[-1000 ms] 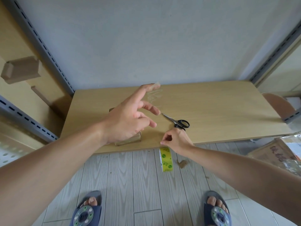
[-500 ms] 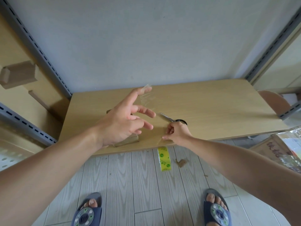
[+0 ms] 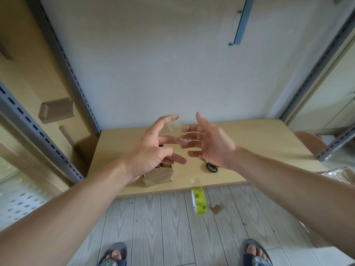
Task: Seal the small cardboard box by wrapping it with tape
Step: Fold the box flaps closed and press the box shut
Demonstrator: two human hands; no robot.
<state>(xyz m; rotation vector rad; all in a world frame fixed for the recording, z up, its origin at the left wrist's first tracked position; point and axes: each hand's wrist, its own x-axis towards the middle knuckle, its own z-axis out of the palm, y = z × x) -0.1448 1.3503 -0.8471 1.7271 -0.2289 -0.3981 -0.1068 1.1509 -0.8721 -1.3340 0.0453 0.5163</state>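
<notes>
Pale wood counter (image 3: pixel 249 150), grey wall (image 3: pixel 172 64) behind: your left hand (image 3: pixel 149 150) and right hand (image 3: pixel 213 144) hover over it, fingers splayed straight, clear tape strip (image 3: pixel 182 135) stuck between their fingertips. Brown cardboard box (image 3: pixel 158 175) sits near-left, under your left wrist.

The left hand (image 3: pixel 149 150) covers most of the small cardboard box (image 3: pixel 158 175) top. Right of the box, the right hand (image 3: pixel 211 144) hides the scissors (image 3: pixel 211 167) blades. Above the box, the clear tape strip (image 3: pixel 180 135) is blurred, its edges unclear.
</notes>
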